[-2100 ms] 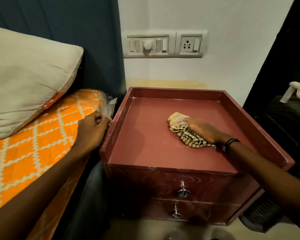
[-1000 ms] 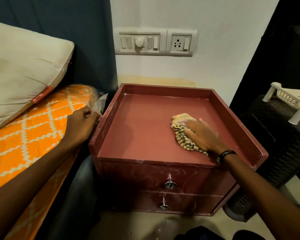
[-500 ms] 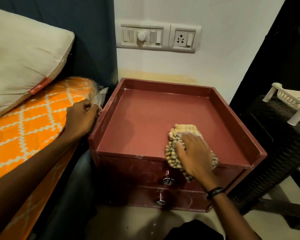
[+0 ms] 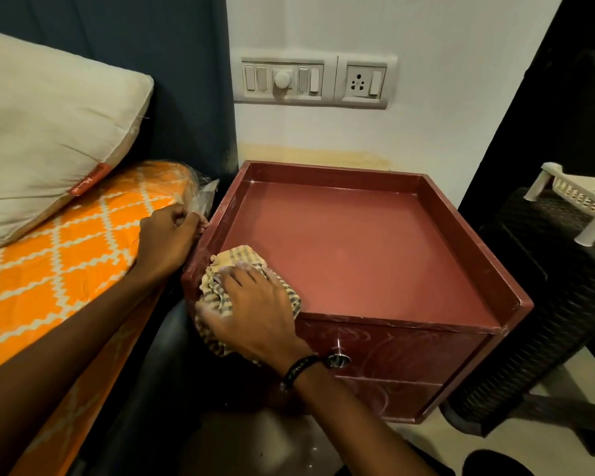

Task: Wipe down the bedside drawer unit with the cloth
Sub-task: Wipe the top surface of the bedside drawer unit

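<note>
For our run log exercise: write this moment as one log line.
stage: wiping | right hand: pressing cloth on drawer unit front-left corner | left hand: resting on bed edge beside unit

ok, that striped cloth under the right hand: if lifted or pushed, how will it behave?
Likely floppy: the cloth is bunched in folds under the right hand and drapes over the drawer unit's front corner. Probably light. Pushed, it should slide and bunch rather than roll, since the top looks smooth.
</note>
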Demonstrator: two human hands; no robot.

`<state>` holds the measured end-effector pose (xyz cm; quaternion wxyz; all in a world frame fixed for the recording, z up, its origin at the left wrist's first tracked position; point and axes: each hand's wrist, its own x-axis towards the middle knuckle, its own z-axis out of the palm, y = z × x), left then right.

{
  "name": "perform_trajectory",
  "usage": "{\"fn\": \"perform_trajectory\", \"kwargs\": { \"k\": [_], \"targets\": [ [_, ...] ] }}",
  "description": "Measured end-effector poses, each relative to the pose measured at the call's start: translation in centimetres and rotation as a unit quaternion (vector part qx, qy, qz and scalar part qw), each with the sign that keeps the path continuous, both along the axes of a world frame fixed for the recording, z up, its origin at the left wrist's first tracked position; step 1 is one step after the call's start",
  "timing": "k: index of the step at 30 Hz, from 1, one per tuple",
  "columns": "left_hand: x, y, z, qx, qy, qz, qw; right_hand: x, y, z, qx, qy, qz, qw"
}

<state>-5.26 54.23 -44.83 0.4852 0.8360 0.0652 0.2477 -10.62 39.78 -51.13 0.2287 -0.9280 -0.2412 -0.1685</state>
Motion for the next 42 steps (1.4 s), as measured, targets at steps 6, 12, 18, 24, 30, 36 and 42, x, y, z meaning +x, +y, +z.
{"fn": "perform_trajectory", "kwargs": {
  "k": [6,12,18,24,30,36,42],
  "targets": [
    [-0.7,-0.4,0.2,0.014,0.003,0.001,1.000,0.1,-4.3,-0.9,-0.089,-0.063,0.145,0.983],
    [-1.2,-0.1,0.6,0.002,0.026,-0.010,1.000,-0.4,-11.2,0.1,-0.034,-0.058,0.218,0.974],
    [-1.9,0.1,0.7,-0.008,0.039,-0.027,0.999,-1.5,-19.7,2.2,-0.017,0.055,0.125,0.990],
    [-2.0,0.4,0.9,-0.007,0.034,-0.029,0.999,-1.6,-25.5,6.9,0.106,0.094,-0.006,0.990],
    [-1.9,-0.2,1.2,0.002,0.033,-0.026,0.999,1.3,-25.9,8.2,0.014,0.082,-0.201,0.976],
    [-1.6,-0.2,1.0,0.013,0.026,-0.018,0.999,1.3,-25.9,1.5,-0.063,0.119,-0.292,0.947],
    [-1.0,-0.2,0.4,0.034,0.010,-0.001,0.999,8.2,-24.6,1.1,-0.045,0.085,-0.371,0.924]
  ]
}}
